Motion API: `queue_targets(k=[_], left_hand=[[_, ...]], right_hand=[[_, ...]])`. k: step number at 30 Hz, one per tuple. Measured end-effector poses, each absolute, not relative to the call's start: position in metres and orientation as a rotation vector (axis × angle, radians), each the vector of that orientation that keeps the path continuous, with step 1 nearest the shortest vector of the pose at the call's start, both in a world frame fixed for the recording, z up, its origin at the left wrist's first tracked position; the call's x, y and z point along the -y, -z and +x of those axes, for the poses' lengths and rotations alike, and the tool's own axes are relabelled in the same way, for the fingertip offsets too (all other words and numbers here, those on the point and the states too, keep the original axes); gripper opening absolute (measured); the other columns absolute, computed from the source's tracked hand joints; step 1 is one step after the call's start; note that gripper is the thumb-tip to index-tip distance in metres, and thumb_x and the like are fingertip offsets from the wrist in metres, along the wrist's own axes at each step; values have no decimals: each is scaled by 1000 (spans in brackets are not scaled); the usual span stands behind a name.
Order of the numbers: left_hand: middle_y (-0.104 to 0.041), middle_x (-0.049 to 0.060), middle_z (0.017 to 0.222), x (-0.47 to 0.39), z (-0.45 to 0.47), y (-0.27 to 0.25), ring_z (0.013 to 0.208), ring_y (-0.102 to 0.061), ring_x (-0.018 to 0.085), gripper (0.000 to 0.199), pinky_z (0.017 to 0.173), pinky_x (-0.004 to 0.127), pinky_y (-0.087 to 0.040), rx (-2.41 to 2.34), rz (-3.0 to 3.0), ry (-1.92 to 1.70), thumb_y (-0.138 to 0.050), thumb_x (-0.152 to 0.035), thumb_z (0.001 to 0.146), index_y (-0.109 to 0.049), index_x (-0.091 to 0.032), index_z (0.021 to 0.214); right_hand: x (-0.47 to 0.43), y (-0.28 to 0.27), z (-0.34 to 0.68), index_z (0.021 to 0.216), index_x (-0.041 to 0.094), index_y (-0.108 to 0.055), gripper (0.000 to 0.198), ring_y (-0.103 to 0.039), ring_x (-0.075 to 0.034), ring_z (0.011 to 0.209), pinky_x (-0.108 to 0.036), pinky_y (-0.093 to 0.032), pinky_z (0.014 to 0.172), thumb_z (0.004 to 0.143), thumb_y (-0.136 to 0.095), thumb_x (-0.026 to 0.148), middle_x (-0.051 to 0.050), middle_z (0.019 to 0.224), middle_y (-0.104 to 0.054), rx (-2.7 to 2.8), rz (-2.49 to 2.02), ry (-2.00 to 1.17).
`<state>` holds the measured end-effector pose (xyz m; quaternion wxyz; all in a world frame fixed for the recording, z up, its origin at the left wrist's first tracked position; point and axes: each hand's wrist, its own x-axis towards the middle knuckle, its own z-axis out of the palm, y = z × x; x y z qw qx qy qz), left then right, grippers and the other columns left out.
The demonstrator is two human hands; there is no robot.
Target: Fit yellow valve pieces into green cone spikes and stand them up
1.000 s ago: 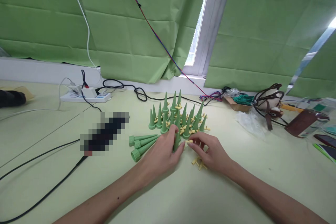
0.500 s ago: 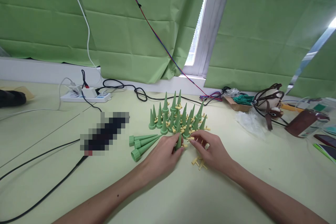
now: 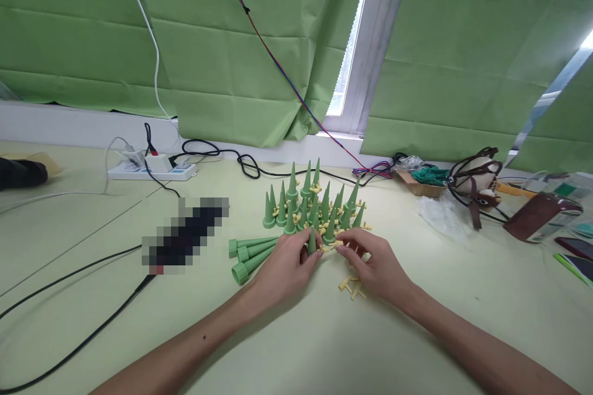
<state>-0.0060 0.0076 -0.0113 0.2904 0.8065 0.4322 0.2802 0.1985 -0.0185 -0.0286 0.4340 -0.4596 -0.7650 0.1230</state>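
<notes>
Gripping a green cone (image 3: 312, 242) roughly upright in the closed fingers of the left hand (image 3: 290, 262), and pinching a yellow fitting (image 3: 337, 244) between the fingers of the right hand (image 3: 376, 259). Shifted slightly up and leftward with the cone since half a second ago, bringing the yellow piece (image 3: 323, 249) at its side closer to level with the pinched fitting; seemingly better lined up with it, though impossible to tell whether touching. Facing standing cones (image 3: 290, 217) with yellow parts (image 3: 365, 226) among them, with three lying cones (image 3: 256, 251) beside the left hand and loose fittings (image 3: 344, 284) near the right, all on the counter (image 3: 296, 352). Farther back at right, showing a cardboard box (image 3: 418, 187) with green material (image 3: 430, 176) inside, plus a clear container (image 3: 574, 182), contents indistinct.
</notes>
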Motion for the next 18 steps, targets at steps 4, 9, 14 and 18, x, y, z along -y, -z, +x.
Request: queue_targets(k=[4, 9, 14, 18], left_hand=[[-54, -4, 63, -8, -6, 10, 55, -48, 14, 14, 56, 25, -36, -1158, 2126, -810, -52, -32, 92, -60, -21, 93], [-52, -4, 60, -6, -5, 8, 55, -48, 15, 15, 55, 25, -36, -1161, 2112, -812, -53, -33, 91, -61, -20, 92], [-48, -5, 58, -6, -5, 8, 54, -46, 14, 14, 53, 24, -34, -1137, 2100, -805, -53, -34, 91, -59, -21, 93], [-49, -5, 60, -5, -6, 10, 55, -45, 14, 17, 53, 24, -35, -1110, 2100, -798, -52, -35, 93, -59, -20, 93]], right_hand=[[19, 28, 198, 97, 20, -66, 14, -62, -16, 66, -24, -49, 48, 97, -55, 28, -6, 84, -70, 1906, -1150, -307], [19, 29, 199, 96, 19, -65, 11, -61, -16, 67, -23, -47, 48, 96, -55, 25, -5, 84, -69, 1915, -1146, -326], [18, 29, 198, 96, 20, -65, 10, -60, -15, 68, -23, -47, 50, 97, -56, 25, -4, 82, -68, 1954, -1134, -354], [19, 30, 198, 97, 20, -65, 9, -60, -15, 67, -22, -46, 51, 96, -56, 24, -3, 80, -66, 1964, -1119, -367]])
